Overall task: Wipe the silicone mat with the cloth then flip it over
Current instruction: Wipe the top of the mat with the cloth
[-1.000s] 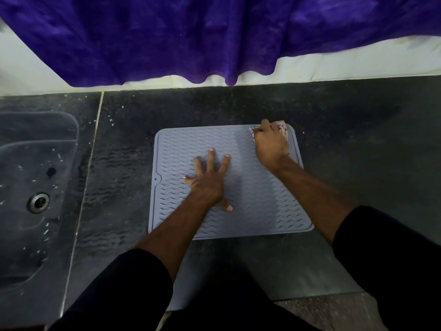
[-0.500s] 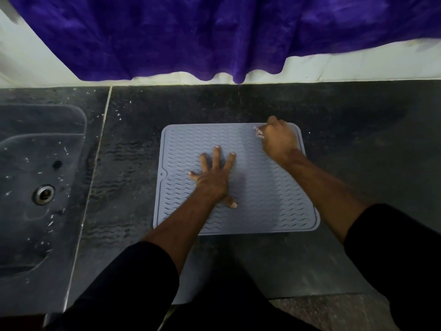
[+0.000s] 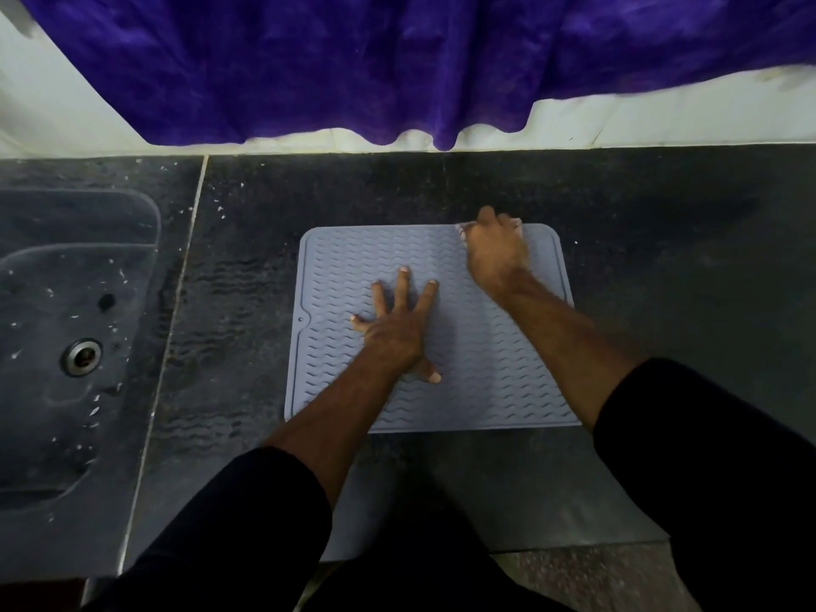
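A grey silicone mat (image 3: 344,276) with a wavy ribbed pattern lies flat on the dark stone counter. My left hand (image 3: 397,329) presses on its middle with fingers spread, holding nothing. My right hand (image 3: 496,249) is closed at the mat's far right corner over a small pale cloth (image 3: 462,229), of which only slivers show around the fingers.
A dark sink (image 3: 75,329) with a metal drain (image 3: 81,356) is set into the counter at the left. A purple fabric (image 3: 397,59) hangs over the white wall behind. The counter's front edge (image 3: 574,547) runs just below my arms.
My right hand with the cloth has slid a little along the mat's far edge, and less of the cloth shows. My left hand stays pressed on the mat.
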Demonstrator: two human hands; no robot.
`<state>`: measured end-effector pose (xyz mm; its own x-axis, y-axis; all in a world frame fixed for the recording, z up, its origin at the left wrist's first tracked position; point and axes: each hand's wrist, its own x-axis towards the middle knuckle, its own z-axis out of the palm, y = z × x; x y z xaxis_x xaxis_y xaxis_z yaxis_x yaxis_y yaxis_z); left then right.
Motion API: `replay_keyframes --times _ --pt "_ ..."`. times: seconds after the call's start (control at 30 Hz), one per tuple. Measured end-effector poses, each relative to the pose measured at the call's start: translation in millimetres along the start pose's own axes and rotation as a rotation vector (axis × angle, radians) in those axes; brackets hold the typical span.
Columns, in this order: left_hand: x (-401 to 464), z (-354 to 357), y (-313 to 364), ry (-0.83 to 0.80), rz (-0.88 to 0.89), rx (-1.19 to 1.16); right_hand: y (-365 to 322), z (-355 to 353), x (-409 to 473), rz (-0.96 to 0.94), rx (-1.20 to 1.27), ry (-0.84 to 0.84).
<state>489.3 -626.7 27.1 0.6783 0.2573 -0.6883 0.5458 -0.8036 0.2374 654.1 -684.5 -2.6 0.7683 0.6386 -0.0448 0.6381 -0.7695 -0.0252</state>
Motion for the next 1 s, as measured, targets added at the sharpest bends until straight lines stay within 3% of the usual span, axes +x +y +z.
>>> replay_keyframes --times 0.13,0.37,0.57,0.77,0.9,1.0 --pt "-2 -1 0 -0.001 -0.009 0.007 -7 5 -14 -0.110 -0.041 -0.016" --pt "-4 0 -2 0.019 0.008 0.020 -2 -20 15 -0.015 0.067 0.038" --pt "-4 -2 -3 0.011 0.018 0.018 -16 -3 -12 -0.217 -0.096 -0.070" --pt "0 -14 -24 0.121 -0.005 -0.021 -10 -24 4 -0.104 -0.058 -0.059" --pt "2 -19 -42 0.086 -0.062 0.007 -37 -10 -10 -0.288 -0.117 -0.040" --pt "1 -20 -45 0.074 -0.046 -0.023 -33 -3 -14 -0.280 -0.134 -0.076"
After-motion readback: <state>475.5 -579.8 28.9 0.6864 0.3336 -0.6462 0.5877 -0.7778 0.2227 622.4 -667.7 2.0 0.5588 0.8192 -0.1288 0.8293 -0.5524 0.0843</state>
